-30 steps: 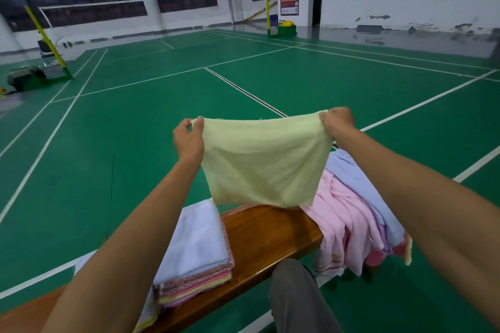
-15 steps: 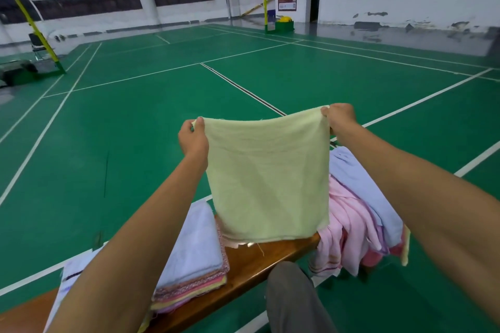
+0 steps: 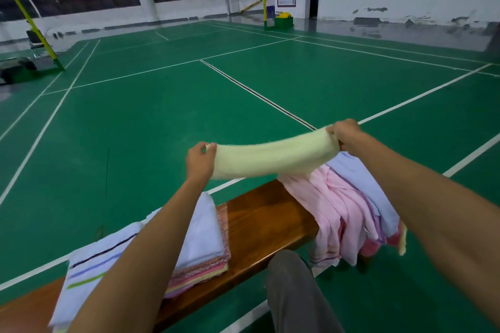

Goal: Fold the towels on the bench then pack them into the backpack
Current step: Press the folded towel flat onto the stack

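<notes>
A pale yellow towel (image 3: 273, 155) is stretched between my hands above the wooden bench (image 3: 259, 222), swung up nearly flat so I see it almost edge-on. My left hand (image 3: 200, 161) pinches its left corner and my right hand (image 3: 347, 134) grips its right corner. A stack of folded towels (image 3: 203, 246), white on top, lies on the bench under my left forearm. A loose heap of pink and pale blue towels (image 3: 343, 208) hangs over the bench's right end. No backpack shows in view.
A white towel with dark, blue and green stripes (image 3: 92, 265) lies at the bench's left. My knee in grey trousers (image 3: 295, 286) is in front of the bench. Green court floor with white lines spreads beyond, with net posts far off.
The yellow towel hung down flat from my hands; now its lower part has swung up and away, leaving it nearly horizontal. Both hands keep their hold.
</notes>
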